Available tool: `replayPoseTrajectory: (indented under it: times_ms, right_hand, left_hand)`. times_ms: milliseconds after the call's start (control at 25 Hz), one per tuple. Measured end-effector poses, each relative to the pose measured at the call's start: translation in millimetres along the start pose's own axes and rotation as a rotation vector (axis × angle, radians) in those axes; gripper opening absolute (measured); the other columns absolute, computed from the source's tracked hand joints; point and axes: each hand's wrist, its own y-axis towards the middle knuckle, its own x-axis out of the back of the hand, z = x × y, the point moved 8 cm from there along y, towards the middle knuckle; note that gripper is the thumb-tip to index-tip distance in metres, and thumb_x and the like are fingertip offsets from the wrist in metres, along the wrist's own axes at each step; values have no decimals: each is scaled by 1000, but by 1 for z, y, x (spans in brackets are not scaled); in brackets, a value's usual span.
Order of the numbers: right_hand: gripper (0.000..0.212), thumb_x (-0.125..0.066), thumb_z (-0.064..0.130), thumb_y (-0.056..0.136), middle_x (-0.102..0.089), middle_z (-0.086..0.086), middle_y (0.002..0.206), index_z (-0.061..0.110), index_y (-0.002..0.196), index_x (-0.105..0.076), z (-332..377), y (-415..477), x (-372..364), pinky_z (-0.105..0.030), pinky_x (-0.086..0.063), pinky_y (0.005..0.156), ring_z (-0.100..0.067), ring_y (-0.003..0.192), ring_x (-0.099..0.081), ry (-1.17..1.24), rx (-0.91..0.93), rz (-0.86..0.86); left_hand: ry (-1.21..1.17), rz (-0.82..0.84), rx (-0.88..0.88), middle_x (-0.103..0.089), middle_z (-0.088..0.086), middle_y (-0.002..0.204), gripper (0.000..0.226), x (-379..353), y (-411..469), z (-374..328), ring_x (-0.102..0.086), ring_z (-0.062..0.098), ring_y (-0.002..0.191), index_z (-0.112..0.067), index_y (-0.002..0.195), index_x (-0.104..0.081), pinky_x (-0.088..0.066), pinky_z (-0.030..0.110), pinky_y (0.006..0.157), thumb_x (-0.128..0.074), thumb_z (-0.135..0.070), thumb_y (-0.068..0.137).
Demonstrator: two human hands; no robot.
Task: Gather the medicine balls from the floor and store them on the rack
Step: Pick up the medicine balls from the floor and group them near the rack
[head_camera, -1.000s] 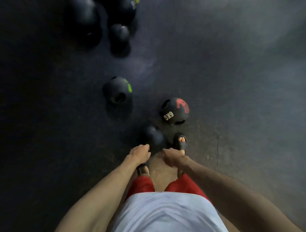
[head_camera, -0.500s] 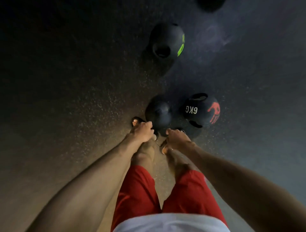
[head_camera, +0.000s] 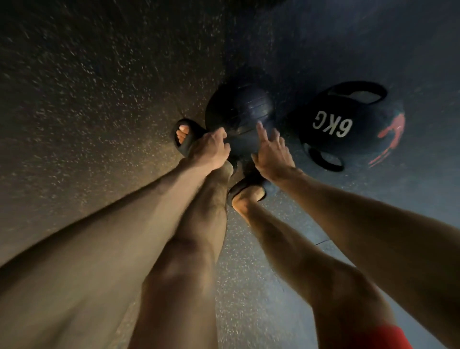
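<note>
A plain dark medicine ball (head_camera: pixel 239 109) lies on the speckled floor just beyond my feet. My left hand (head_camera: pixel 211 147) is at the ball's near left side, its fingers loosely bent against the ball. My right hand (head_camera: pixel 271 152) is at the near right side, fingers spread and the index fingertip touching the ball. Right of it, close beside, lies a black handled ball (head_camera: pixel 348 124) marked 6KG with a red hand print. The rack is out of view.
My feet are in dark slides (head_camera: pixel 185 139), planted right behind the plain ball. Rubber gym floor (head_camera: pixel 99 99) spreads all round. A dark sliver at the top edge (head_camera: pixel 258 2) may be another ball.
I have bent much lower, so the balls look larger. Both hands have come up against the plain ball. The green-marked ball has left the view.
</note>
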Motion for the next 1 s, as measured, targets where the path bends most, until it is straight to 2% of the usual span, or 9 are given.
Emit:
replayPoseTrajectory:
  times_ms: [120, 240, 400, 520, 600, 720, 800, 920, 1000]
  right_hand:
    - [94, -60, 27, 100, 12, -29, 165, 26, 161, 11, 10, 22, -18, -56, -17, 122, -44, 154, 1, -46, 93, -49]
    - [98, -63, 22, 98, 15, -26, 165, 28, 161, 11, 29, 47, -5, -57, -15, 124, -44, 154, 8, -13, 81, -165]
    - [92, -62, 28, 99, 8, -22, 167, 34, 162, 5, 74, 109, 46, -58, -13, 124, -46, 153, 5, -25, 63, -223]
    - [86, -62, 45, 97, -5, -19, 168, 32, 162, -8, 106, 143, 75, -56, -16, 124, -46, 152, -8, -77, 94, -240]
    - [85, -62, 52, 95, -13, -15, 168, 28, 162, -15, 121, 157, 84, -54, -19, 123, -44, 151, -14, -59, 71, -267]
    - [79, -63, 47, 95, -22, -12, 167, 20, 159, -24, 130, 155, 94, -51, -21, 123, -37, 152, -18, 62, 106, -342]
    - [77, -64, 40, 96, -20, -15, 166, 16, 158, -25, 126, 144, 95, -50, -22, 124, -35, 153, -16, 98, 196, -340]
    - [89, -68, 29, 95, -5, -18, 168, 26, 162, -10, 106, 132, 89, -54, -25, 123, -37, 155, -9, 59, 180, -286]
    - [99, -68, 22, 94, 2, -20, 168, 36, 161, 4, 105, 135, 88, -56, -27, 121, -40, 154, -8, 63, 119, -243]
  left_hand:
    - [-13, 24, 27, -56, 11, 138, 45, -15, 24, 29, -57, 31, 120, -21, 144, -38, -42, 36, 86, -51, -26, 101]
    - [-86, 39, 49, -53, 12, 140, 52, -12, 40, 45, -56, 32, 121, -26, 149, -32, -43, 37, 86, -52, -25, 101]
    - [-100, -34, 57, -39, 15, 154, 72, 14, 60, 43, -48, 35, 133, -23, 158, -14, -43, 44, 102, -56, -32, 99]
    - [-199, -59, 95, -22, 19, 161, 104, 28, 73, 32, -41, 38, 139, -16, 160, 6, -41, 44, 105, -68, -42, 91]
    - [-285, -70, 141, -20, 23, 160, 118, 39, 91, 31, -41, 41, 138, -17, 159, 13, -42, 48, 105, -74, -48, 84]
    - [-341, -109, 261, -28, 20, 157, 114, 62, 126, 44, -48, 41, 132, -21, 159, 9, -44, 53, 106, -74, -46, 85]
    - [-403, -168, 300, -32, 16, 157, 106, 79, 137, 44, -48, 42, 132, -25, 160, 1, -43, 55, 106, -74, -40, 87]
    - [-480, -291, 293, -41, 15, 153, 89, 119, 151, 39, -47, 39, 134, -23, 158, -18, -40, 52, 106, -68, -48, 89]
    - [-475, -264, 300, -42, 17, 152, 84, 151, 170, 36, -46, 38, 136, -19, 154, -27, -39, 49, 106, -64, -56, 89]
